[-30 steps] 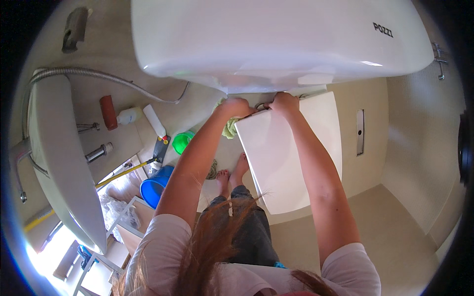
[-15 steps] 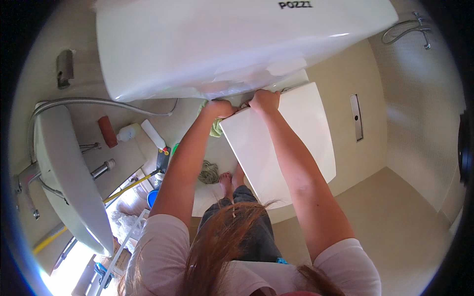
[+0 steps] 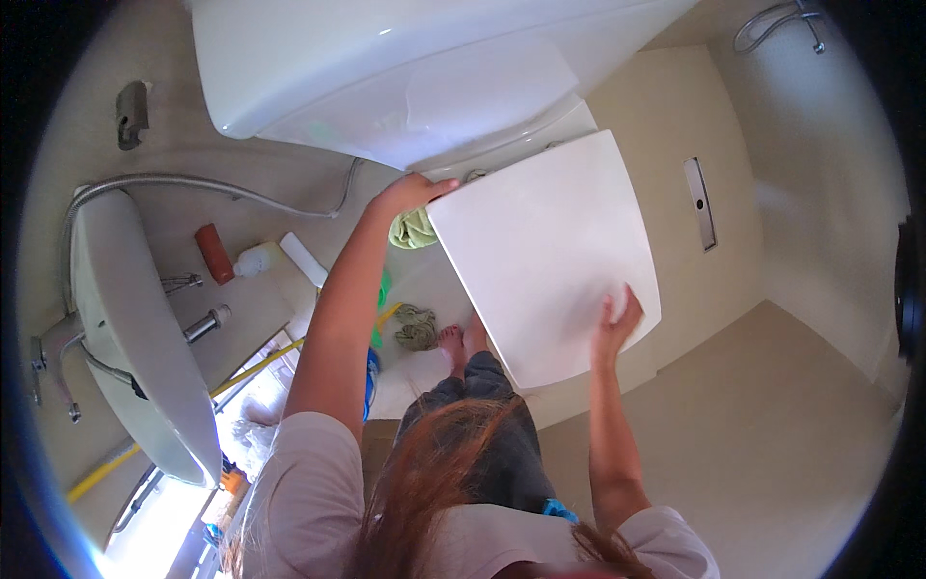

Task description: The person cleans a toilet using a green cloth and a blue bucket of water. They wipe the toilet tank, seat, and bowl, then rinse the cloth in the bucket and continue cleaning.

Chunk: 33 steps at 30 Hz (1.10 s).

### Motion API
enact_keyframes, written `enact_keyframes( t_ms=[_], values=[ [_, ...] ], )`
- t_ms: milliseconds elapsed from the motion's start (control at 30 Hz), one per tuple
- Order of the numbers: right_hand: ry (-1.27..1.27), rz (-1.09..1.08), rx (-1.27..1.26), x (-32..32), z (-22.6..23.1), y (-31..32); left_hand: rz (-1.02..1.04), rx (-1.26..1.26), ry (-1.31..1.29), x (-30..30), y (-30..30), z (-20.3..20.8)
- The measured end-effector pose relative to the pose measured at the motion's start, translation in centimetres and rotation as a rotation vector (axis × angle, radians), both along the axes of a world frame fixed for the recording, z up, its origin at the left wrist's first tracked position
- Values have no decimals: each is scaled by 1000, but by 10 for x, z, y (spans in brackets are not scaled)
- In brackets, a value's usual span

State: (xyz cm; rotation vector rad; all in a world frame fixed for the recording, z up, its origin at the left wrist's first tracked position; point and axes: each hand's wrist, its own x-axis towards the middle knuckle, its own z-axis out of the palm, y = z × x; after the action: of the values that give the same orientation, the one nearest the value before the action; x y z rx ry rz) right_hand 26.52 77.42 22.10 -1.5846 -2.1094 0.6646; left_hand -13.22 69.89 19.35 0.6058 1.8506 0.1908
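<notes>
A white toilet lid lies lowered in front of the white cistern. My left hand grips the lid's back left corner by the hinge, its thumb along the edge and its other fingers hidden. Over the lid's front right part is my right hand, slightly blurred, fingers apart and holding nothing; whether it touches the surface I cannot tell. Just below my left hand, a folded light-green cloth shows beside the lid. A small metal hinge fitting is visible between lid and cistern.
On the left hangs a white washbasin with a flexible metal hose. A red-brown block, white bottles and a bundled greyish-green cloth are on the floor near my feet. A hand shower is mounted at the far right.
My right hand has left the hinge edge and moved toward me to the lid's front right. My left hand stays by the hinge corner. The view has shifted slightly.
</notes>
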Motion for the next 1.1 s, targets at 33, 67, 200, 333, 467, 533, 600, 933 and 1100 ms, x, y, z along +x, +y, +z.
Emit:
enact_keyframes(
  t_ms=[33,67,200,333,467,533,600,933,1100],
  values=[
    [-35,-87,14,22,-2,0,22,65,-6,4,-4,3],
    [-6,-170,-12,28,1,-1,48,126,-11,7,-13,6],
    [153,-163,-202,35,12,-26,249,192,368,20,-62,14],
    [657,-315,-1444,-29,43,-97,646,370,117,90,-95,80],
    [1122,-359,-1815,-67,60,-134,625,570,-288,196,-119,129],
    [1272,-308,-1675,-63,60,-136,650,739,-467,224,-117,151],
    [1183,-424,-1377,-39,82,-113,707,742,-345,217,-127,157],
    [-310,-191,114,-11,-35,-15,880,392,-147,229,-215,108],
    [-357,134,156,-158,-13,27,847,277,-166,253,-232,87]
  ],
)
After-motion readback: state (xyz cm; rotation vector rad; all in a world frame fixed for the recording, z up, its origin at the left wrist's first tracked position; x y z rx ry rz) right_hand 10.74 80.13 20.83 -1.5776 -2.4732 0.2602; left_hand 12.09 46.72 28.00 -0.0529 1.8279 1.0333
